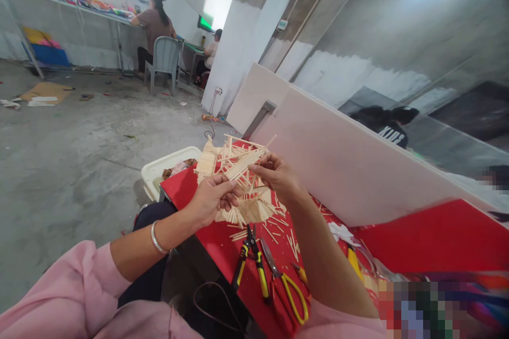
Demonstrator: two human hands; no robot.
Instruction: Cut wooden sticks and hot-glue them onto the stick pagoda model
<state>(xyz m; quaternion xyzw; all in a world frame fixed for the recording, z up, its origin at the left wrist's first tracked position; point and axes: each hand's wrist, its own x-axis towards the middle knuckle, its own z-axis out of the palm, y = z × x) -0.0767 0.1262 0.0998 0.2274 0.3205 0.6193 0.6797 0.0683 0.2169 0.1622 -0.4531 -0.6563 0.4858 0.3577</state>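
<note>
A small flat bundle of thin wooden sticks (pixel 243 164) is held up between my two hands. My left hand (pixel 217 197) pinches its near left end, and my right hand (pixel 276 174) pinches its far right end. Below and behind it, many loose wooden sticks (pixel 272 230) and joined stick pieces (pixel 254 211) lie on the red table (pixel 214 238). Closer to me rest pliers with yellow and black handles (pixel 250 257) and scissors with yellow handles (pixel 292 294).
A pale plastic tub (pixel 151 169) holding cloth stands left of the table. Behind the table rises a white board (pixel 318 137). A person (pixel 157 21) sits by a grey plastic chair (pixel 165 58) at a cluttered bench. White cloth (pixel 341 232) lies on the right.
</note>
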